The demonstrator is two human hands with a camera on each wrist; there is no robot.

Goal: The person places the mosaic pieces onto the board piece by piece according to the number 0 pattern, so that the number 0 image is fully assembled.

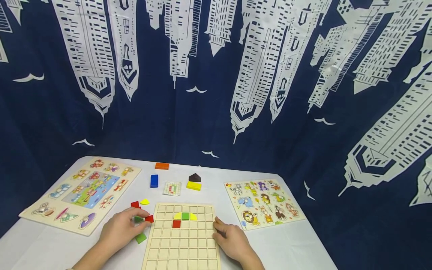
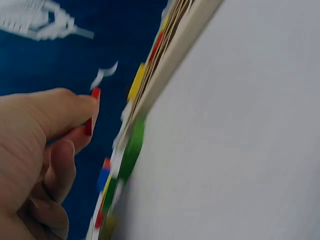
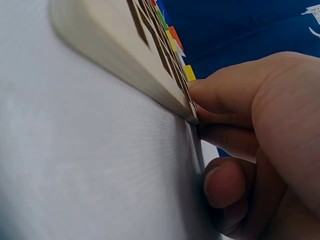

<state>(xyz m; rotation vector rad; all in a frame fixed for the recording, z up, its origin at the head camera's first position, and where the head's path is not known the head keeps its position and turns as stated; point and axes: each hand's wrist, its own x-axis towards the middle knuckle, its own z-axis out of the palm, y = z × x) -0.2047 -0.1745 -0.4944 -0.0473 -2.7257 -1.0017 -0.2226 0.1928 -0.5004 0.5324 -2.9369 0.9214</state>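
Observation:
Between thumb and finger my left hand (image 1: 119,228) pinches a small red square tile (image 1: 149,218), held just off the left edge of the wooden grid board (image 1: 182,243); the left wrist view shows that red tile edge-on. My right hand (image 1: 233,240) grips the board's right edge, thumb on top. In the board's upper cells lie a green square (image 1: 185,216), a yellow rounded piece (image 1: 177,216) and another yellow rounded piece (image 1: 193,216) on its two sides, and a red square (image 1: 176,224) below. Beside my left hand are loose red, yellow (image 1: 144,201) and green pieces (image 1: 140,238), some partly hidden.
A pattern card (image 1: 172,188) lies beyond the board, near blue (image 1: 154,181), orange (image 1: 162,165), yellow (image 1: 194,186) and dark brown (image 1: 194,177) blocks. A vehicle puzzle (image 1: 64,198) is at left, an animal puzzle (image 1: 266,202) at right. A dark curtain (image 1: 175,123) hangs behind.

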